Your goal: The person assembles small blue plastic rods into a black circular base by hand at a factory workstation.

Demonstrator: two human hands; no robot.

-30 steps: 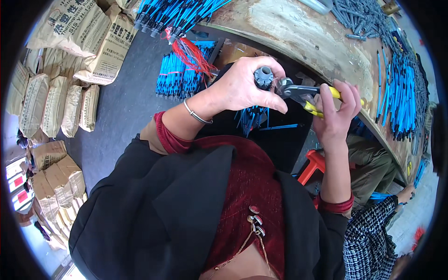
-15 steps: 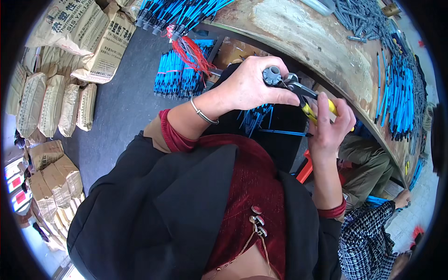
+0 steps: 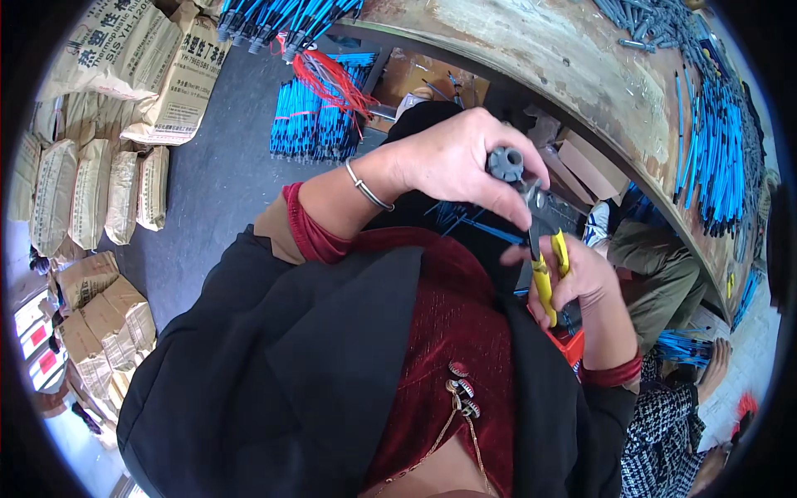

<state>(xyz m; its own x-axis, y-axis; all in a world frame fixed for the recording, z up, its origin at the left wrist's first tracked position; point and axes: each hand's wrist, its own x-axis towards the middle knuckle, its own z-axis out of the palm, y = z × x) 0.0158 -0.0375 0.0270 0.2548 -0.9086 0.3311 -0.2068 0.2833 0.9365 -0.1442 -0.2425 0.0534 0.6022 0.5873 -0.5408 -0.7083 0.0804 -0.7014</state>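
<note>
Between left fingers (image 3: 502,202) sits a grey fitting (image 3: 502,165).

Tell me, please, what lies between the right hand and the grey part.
In the head view, the pliers lie between, held in the right hand, their metal tip near the grey part.

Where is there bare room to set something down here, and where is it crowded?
Mostly bare: the worktop between its near edge, the grey plugs and the blue rods; also the dark floor between the paper sacks and tied blue bundles.

Crowded: where the left hand holds a grey ribbed part near the right hand with yellow-handled pliers.
</note>
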